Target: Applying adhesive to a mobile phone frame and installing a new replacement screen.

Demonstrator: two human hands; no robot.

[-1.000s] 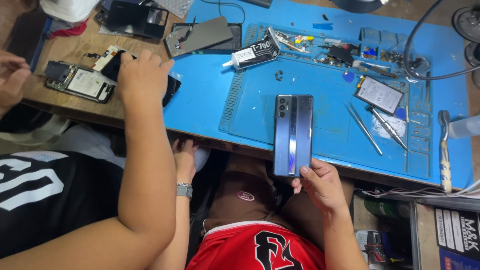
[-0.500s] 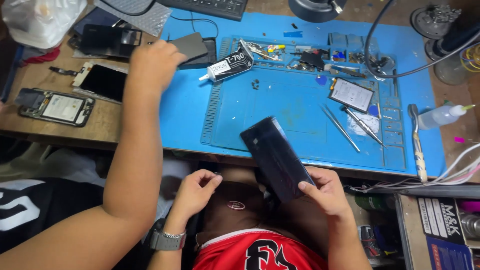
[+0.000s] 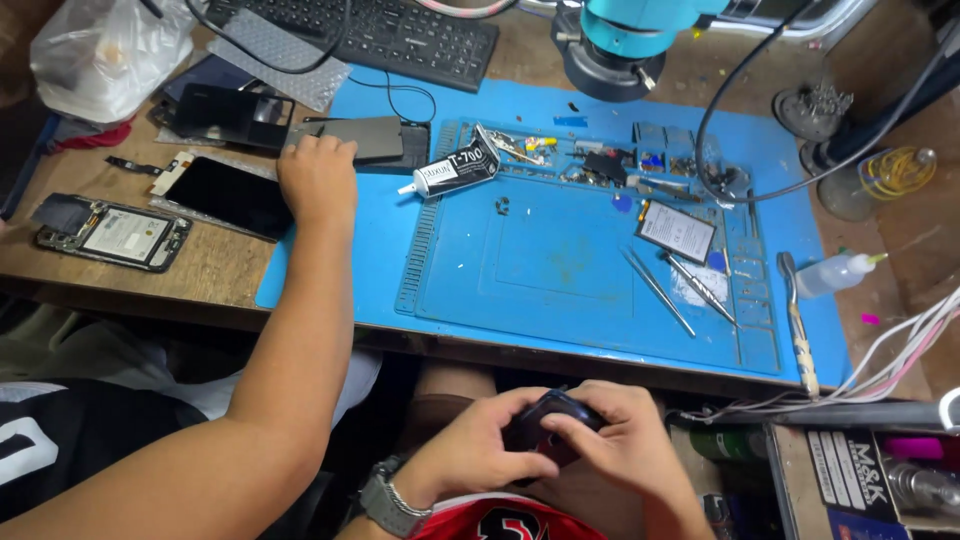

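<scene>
Blue repair mat (image 3: 560, 270) on bench; at 6 o'clock, left hand (image 3: 475, 445) and right hand (image 3: 615, 435) both grip dark phone (image 3: 540, 428); co-worker's hand (image 3: 318, 180) at 10 o'clock.

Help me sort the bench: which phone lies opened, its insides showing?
The opened phone at the table's far left edge; the black phone beside it shows only dark glass.
</scene>
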